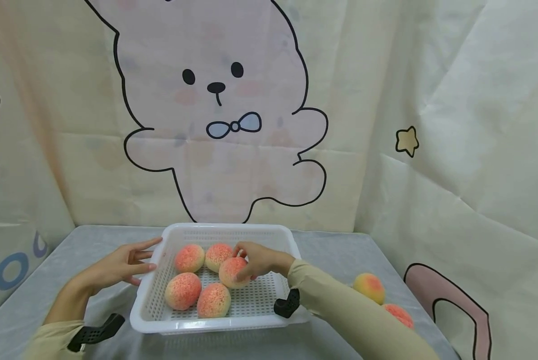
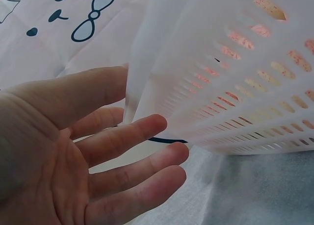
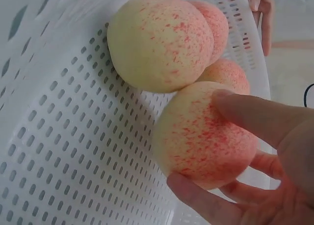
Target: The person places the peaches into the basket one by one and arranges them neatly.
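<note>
A white perforated plastic basket [image 1: 206,327] stands on the cloth-covered table with several pink-and-cream peaches inside. My right hand [image 1: 264,261] reaches into it from the right and holds one peach [image 3: 203,137] between thumb and fingers. Beside that peach, in the right wrist view, lies another peach [image 3: 157,43], with more partly hidden behind it. My left hand [image 2: 93,156] is at the basket's left side, thumb touching the rim and the other fingers spread, fairly straight, along the outside wall. Through the slots of that wall, pink patches of the peaches show.
Outside the basket, on the right of the table, lie a yellow-orange peach [image 1: 369,288] and a pink peach [image 1: 399,315], partly covered by the right sleeve [image 1: 341,305]. Behind the grey tablecloth [image 1: 111,237] hangs a curtain [image 1: 341,200] with a cartoon bear.
</note>
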Tool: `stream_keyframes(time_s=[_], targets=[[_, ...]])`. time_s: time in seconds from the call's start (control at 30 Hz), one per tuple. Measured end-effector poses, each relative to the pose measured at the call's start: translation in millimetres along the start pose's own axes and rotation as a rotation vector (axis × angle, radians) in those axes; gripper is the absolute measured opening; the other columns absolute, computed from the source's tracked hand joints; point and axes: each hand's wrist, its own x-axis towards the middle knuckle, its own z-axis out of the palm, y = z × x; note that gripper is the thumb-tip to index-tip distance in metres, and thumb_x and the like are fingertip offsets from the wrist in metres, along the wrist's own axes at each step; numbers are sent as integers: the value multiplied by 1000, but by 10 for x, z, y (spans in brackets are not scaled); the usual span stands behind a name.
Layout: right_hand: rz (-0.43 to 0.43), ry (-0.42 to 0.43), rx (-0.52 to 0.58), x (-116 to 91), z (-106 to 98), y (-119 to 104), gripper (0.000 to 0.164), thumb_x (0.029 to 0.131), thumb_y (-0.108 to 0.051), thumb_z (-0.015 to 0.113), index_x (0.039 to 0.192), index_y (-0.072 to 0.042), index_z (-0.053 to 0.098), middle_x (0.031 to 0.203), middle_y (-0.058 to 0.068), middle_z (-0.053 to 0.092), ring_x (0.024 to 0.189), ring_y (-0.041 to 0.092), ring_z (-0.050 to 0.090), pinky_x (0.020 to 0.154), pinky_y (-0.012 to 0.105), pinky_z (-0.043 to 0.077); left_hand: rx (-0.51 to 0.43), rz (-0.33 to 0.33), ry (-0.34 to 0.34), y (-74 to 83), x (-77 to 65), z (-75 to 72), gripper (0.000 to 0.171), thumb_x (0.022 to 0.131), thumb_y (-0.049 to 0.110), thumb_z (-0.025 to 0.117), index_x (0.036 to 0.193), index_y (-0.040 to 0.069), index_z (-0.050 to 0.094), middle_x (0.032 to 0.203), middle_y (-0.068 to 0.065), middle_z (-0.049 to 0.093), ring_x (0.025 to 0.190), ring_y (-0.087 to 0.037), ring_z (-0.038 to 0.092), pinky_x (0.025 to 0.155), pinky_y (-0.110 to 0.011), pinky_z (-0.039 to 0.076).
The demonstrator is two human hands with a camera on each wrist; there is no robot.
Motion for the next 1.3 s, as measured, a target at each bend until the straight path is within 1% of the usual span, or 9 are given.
stream_keyframes(time_s=[0.1,0.3,0.37,0.47,0.57,0.7,0.87,1.1,1.3], targets=[[-10,-41,-41,-1,-2,-30,45,84,-5,79,120,-13,54,132,17,55,82,16,58,75,40,60,9,4,7,16,9,-6,85,97,27,68,162,7,18,156,-36,33,121,-39,65,78,-46,63],[-50,-109,-143,-15,-7,-53,49,86,-7,78,127,-17,53,135,10,55,113,15,53,91,31,50,21,-1,7,40,31,-3,86,96,28,69,162,7,18,156,-37,33,120,-39,65,78,-46,63],[-49,-99,-171,-16,-5,-55,49,85,-6,78,126,-16,54,134,10,56,114,16,54,91,31,51,21,2,6,46,36,-4,86,96,28,69,162,7,18,156,-36,33,120,-39,65,78,-47,63],[-33,-80,-191,-6,3,-62,51,83,-7,81,126,-14,55,129,12,59,107,17,58,84,29,52,17,7,4,53,35,-9,86,96,27,69,162,7,17,156,-36,32,120,-39,66,78,-46,63],[-30,-75,-197,3,9,-77,53,84,-10,81,129,-13,54,127,13,60,107,19,59,80,29,52,14,4,2,59,30,-6,86,97,27,69,162,7,17,156,-37,32,120,-39,66,78,-47,63],[-58,-114,-178,-2,-21,-75,51,89,-14,78,133,-13,54,133,13,58,123,23,56,90,33,53,15,-2,5,61,26,-1,86,97,28,69,162,8,17,156,-36,32,120,-38,66,78,-46,63],[-71,-156,-150,-4,-60,-52,47,95,-25,71,138,-13,53,142,13,55,135,27,51,102,40,51,16,4,1,70,12,-6,86,97,27,68,162,7,17,156,-36,32,119,-38,66,78,-46,63],[-88,-180,-152,-7,-68,-30,47,100,-32,64,141,-13,53,146,9,54,137,25,50,104,39,49,15,-11,-5,48,-5,5,85,97,28,68,163,8,17,157,-36,32,123,-40,63,79,-47,62],[-62,-178,-118,-63,-138,-29,48,101,-36,61,144,-15,52,149,14,51,135,31,53,103,42,51,14,-9,-8,5,-7,3,85,97,28,67,163,8,16,157,-37,32,123,-40,63,79,-47,63]])
